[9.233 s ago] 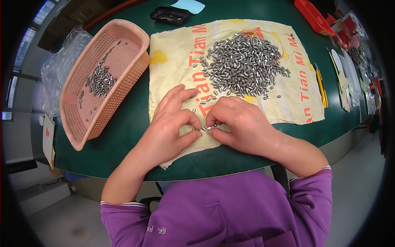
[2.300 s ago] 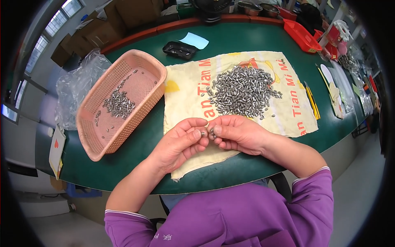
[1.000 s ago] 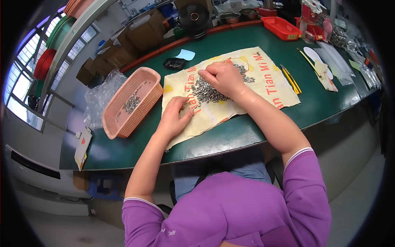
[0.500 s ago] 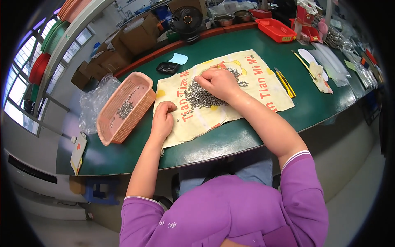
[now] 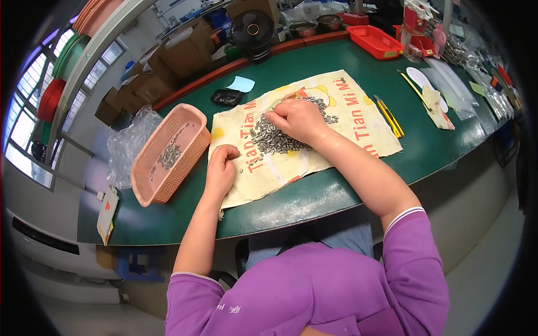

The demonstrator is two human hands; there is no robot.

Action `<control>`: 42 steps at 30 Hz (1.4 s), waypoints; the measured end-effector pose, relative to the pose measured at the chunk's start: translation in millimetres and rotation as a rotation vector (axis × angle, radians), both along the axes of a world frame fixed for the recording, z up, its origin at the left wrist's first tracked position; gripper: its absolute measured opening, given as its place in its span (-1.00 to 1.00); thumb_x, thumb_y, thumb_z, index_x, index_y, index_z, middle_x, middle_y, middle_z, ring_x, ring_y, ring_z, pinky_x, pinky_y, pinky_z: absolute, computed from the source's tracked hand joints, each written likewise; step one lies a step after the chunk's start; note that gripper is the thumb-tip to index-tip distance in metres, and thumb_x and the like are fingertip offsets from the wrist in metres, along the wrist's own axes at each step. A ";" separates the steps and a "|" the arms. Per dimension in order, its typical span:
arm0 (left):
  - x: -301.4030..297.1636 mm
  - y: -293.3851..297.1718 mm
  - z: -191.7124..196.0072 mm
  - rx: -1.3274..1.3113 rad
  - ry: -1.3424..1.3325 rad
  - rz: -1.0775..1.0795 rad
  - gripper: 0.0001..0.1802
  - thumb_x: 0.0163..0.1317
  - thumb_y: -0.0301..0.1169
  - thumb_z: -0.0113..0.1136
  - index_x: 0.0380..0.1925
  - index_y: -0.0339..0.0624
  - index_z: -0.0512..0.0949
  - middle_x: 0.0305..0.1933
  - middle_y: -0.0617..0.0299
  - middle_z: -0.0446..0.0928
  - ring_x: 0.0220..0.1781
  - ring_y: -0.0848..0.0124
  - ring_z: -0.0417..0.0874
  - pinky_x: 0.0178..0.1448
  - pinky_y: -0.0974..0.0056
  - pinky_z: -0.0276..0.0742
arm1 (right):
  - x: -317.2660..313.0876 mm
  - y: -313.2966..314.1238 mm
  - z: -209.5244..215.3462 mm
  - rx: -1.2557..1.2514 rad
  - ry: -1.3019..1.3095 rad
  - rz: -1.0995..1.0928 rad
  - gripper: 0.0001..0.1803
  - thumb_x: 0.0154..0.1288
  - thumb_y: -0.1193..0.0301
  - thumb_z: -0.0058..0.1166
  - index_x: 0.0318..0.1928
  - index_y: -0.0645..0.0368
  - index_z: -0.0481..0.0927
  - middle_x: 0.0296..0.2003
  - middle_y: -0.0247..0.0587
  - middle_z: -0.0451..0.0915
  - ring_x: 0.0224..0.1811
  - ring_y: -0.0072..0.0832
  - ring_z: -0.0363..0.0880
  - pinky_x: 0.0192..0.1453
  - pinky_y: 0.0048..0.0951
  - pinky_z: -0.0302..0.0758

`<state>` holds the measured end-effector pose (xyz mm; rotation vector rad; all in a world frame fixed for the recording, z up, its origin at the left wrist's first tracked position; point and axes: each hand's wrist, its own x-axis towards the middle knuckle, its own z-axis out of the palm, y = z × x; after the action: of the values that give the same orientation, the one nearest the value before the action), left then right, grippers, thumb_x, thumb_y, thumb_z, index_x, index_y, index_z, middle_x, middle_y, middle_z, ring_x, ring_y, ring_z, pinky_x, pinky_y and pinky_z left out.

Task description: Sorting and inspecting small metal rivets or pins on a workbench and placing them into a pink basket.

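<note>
Small metal pieces lie heaped beneath the right hand, whose fingers curl in over the pile; its fingertips are hidden, so I cannot tell whether this grip is closed on any of them. The left hand rests, fingers bent, at the left edge of the printed yellow cloth, and whether it holds anything is also unclear. The pieces look hard, smooth and rounded, probably light singly, prone to roll or slip, and best pinched around the middle. The right hand covers part of the heap. To the left, on the green surface, a pink plastic basket holds more pieces behind its raised wall, with a clear plastic bag beside it. Beyond the cloth sits a black tray; yellow cutters lie at its right edge.
</note>
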<state>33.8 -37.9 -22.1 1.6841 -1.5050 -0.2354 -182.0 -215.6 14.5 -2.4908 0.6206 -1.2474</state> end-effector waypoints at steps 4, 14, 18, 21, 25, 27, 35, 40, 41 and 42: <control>-1.1 0.4 2.6 0.005 -0.035 0.028 -0.67 0.11 -0.78 -0.11 -0.18 -0.34 0.57 -0.07 0.08 0.58 0.01 0.26 0.64 0.20 0.26 0.56 | -1.3 0.7 1.9 0.001 -0.031 -0.025 -0.54 0.40 0.09 0.20 -0.53 0.17 0.62 -0.49 -0.12 0.63 -0.35 -0.09 0.65 -0.27 -0.09 0.57; -4.4 5.1 6.1 0.017 -0.021 0.060 -0.63 0.17 -0.76 -0.08 -0.07 -0.31 0.57 -0.07 0.09 0.59 -0.04 0.29 0.63 0.12 0.27 0.57 | -4.0 5.9 7.2 0.076 -0.021 -0.038 -0.53 0.43 0.04 0.14 -0.49 0.14 0.65 -0.44 -0.10 0.66 -0.33 -0.07 0.66 -0.24 -0.05 0.56; -16.2 14.3 14.2 0.055 0.097 -0.002 -0.56 0.24 -0.71 0.02 0.12 -0.25 0.56 -0.06 0.25 0.65 -0.08 0.51 0.59 0.09 0.38 0.54 | -2.5 11.6 7.2 0.021 -0.031 0.037 -0.59 0.39 0.08 0.18 -0.45 0.14 0.69 -0.44 -0.13 0.67 -0.30 -0.11 0.67 -0.22 -0.08 0.59; -24.9 22.1 20.8 0.168 0.138 -0.092 -0.46 0.29 -0.61 0.17 0.30 -0.19 0.49 0.01 0.25 0.61 -0.02 0.50 0.55 0.13 0.39 0.51 | -1.9 21.5 4.2 0.022 0.056 0.136 -0.79 0.33 0.22 0.21 -0.29 0.07 0.76 -0.31 -0.21 0.70 -0.17 -0.18 0.70 -0.08 -0.13 0.64; -31.0 31.8 32.8 0.180 -0.096 -0.091 -0.21 0.20 -0.43 0.39 0.44 -0.15 0.32 0.23 0.05 0.50 0.26 0.23 0.52 0.41 0.17 0.45 | -2.8 36.6 7.6 -0.067 0.298 0.283 -0.75 0.25 0.47 0.13 -0.10 0.09 0.76 -0.09 -0.22 0.67 0.11 -0.17 0.59 0.21 -0.14 0.54; -29.2 38.6 26.2 0.200 -0.113 -0.066 -0.15 0.16 -0.37 0.44 0.46 -0.18 0.28 0.32 -0.01 0.46 0.38 0.13 0.47 0.53 0.10 0.36 | 0.7 42.4 -8.1 -0.175 0.335 0.297 -0.76 0.24 0.49 0.14 -0.10 0.10 0.77 -0.09 -0.22 0.67 0.06 -0.18 0.59 0.22 -0.14 0.52; -27.3 36.3 44.1 0.376 0.066 -0.020 -0.23 0.21 -0.58 0.36 0.44 -0.20 0.33 0.06 0.20 0.60 0.05 0.43 0.58 0.24 0.32 0.54 | 5.7 51.5 -11.3 -0.123 0.266 0.332 -0.79 0.13 0.48 0.21 -0.21 0.07 0.79 -0.25 -0.23 0.68 -0.07 -0.17 0.64 0.06 -0.13 0.58; -43.4 12.2 55.6 0.449 0.176 -0.117 -0.29 0.24 -0.70 0.26 0.42 -0.24 0.36 -0.09 0.30 0.54 -0.15 0.59 0.53 -0.01 0.48 0.55 | 3.0 54.0 -6.8 -0.100 0.316 0.252 -0.84 0.14 0.48 0.22 -0.25 0.06 0.78 -0.29 -0.26 0.66 -0.10 -0.19 0.63 0.02 -0.10 0.58; -45.9 7.9 54.4 0.454 0.181 -0.126 -0.29 0.24 -0.70 0.26 0.42 -0.24 0.36 -0.09 0.30 0.54 -0.15 0.59 0.53 -0.01 0.48 0.55 | 2.3 53.9 -9.1 -0.093 0.322 0.245 -0.84 0.14 0.48 0.22 -0.25 0.06 0.78 -0.29 -0.26 0.66 -0.10 -0.19 0.63 0.02 -0.10 0.58; -47.5 4.0 52.5 0.437 0.188 -0.162 -0.31 0.24 -0.70 0.24 0.41 -0.28 0.36 -0.12 0.28 0.54 -0.18 0.56 0.55 -0.03 0.45 0.56 | 1.6 53.7 -11.5 -0.120 0.347 0.244 -0.86 0.14 0.47 0.22 -0.27 0.07 0.77 -0.30 -0.25 0.65 -0.12 -0.18 0.62 0.00 -0.10 0.58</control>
<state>-13.8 -33.9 30.4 1.8094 -1.5209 -0.8372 -180.5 -161.9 2.9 -2.8074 0.3078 -0.7929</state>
